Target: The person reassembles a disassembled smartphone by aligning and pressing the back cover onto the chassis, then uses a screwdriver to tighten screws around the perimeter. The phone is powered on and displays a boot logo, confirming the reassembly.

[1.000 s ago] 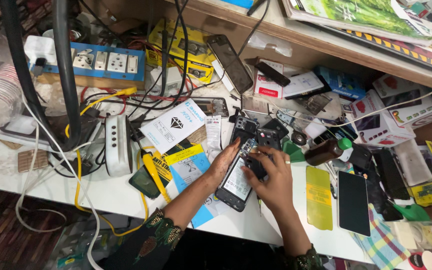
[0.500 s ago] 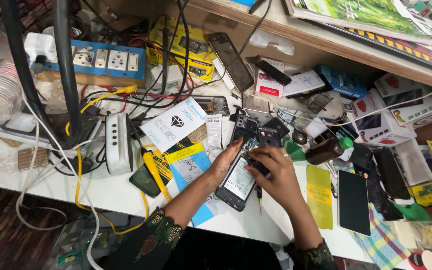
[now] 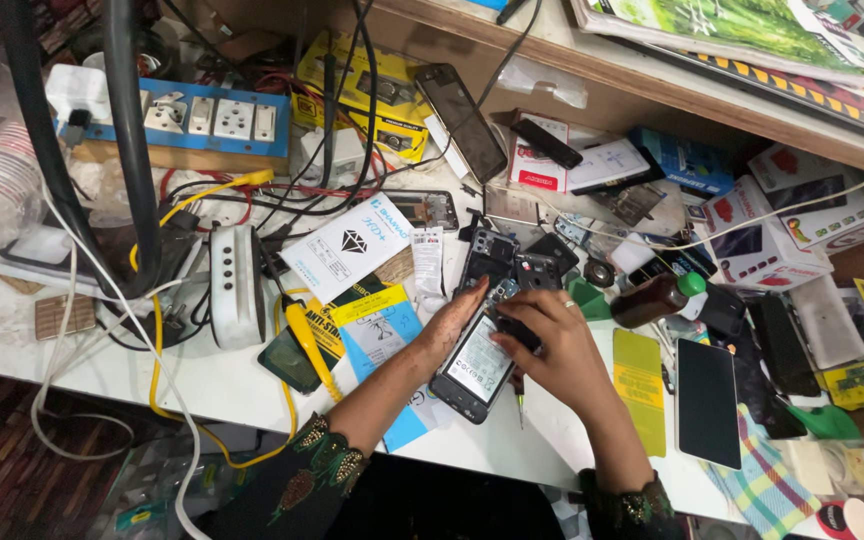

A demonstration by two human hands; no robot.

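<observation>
A cluttered white workbench [image 3: 252, 385] bears an opened phone [image 3: 477, 360], cables, small boxes and a brown bottle [image 3: 652, 298].
</observation>
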